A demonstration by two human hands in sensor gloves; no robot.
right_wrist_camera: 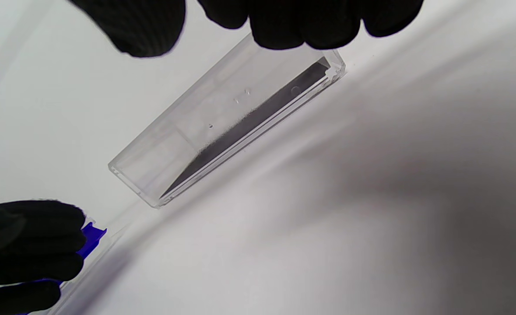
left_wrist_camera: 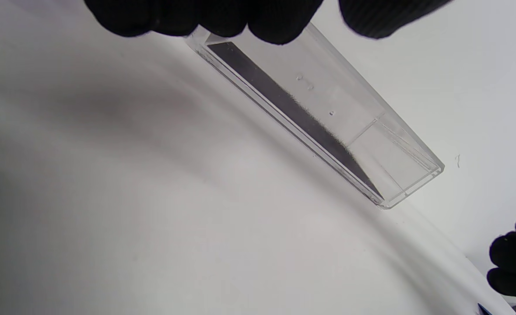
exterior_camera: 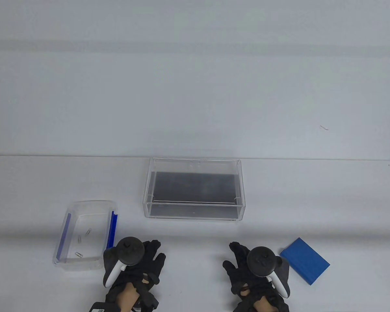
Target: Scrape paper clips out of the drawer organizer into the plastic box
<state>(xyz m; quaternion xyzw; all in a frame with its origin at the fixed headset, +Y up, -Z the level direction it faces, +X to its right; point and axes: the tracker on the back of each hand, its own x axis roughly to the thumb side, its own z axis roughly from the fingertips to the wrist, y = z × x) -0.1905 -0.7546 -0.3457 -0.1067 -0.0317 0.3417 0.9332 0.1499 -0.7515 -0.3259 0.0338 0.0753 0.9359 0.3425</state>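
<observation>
Resting near the counter's (exterior_camera: pixel 344 195) front edge, both hands hold nothing: the left hand (exterior_camera: pixel 133 263) lies just beside the plastic box (exterior_camera: pixel 84 234) holding three paper clips (exterior_camera: pixel 83 240), the right hand (exterior_camera: pixel 256 269) between it and the blue scraper (exterior_camera: pixel 305 265). Judging the organizer (exterior_camera: pixel 194 188) empty, little remains; check its corners.

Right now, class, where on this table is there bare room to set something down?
Bare patches: between the hands, left and right, before the clear tray; and right of that tray, behind the blue block. Crowded: the left hand beside the clip box.
</observation>
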